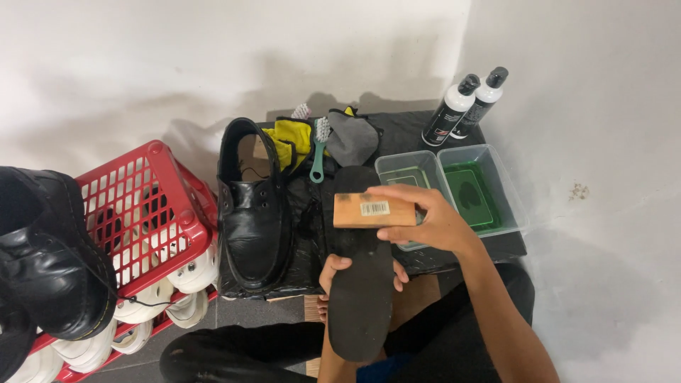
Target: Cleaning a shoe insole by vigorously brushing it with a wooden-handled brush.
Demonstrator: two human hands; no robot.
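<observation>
Left hand [339, 273] grips the black insole [362, 269] from beneath, fingers curled round both edges, holding it lengthwise over the lap. Right hand [425, 220] clasps a wooden brush block [374, 211] against the insole's upper half. Black shoe [252, 213] stands just left; two plastic tubs [511, 191] sit right, beside the wall.

This is looking like a small shoe-cleaning corner in a home or back room. A black shoe [254, 206] is sitting on a plastic-covered desk [418, 131] against a bare white wall, with brushes [318, 152], rags [352, 138], two bottles [464, 106], tubs [489, 188], and a red crate [145, 206] of white shoes [191, 273].
</observation>
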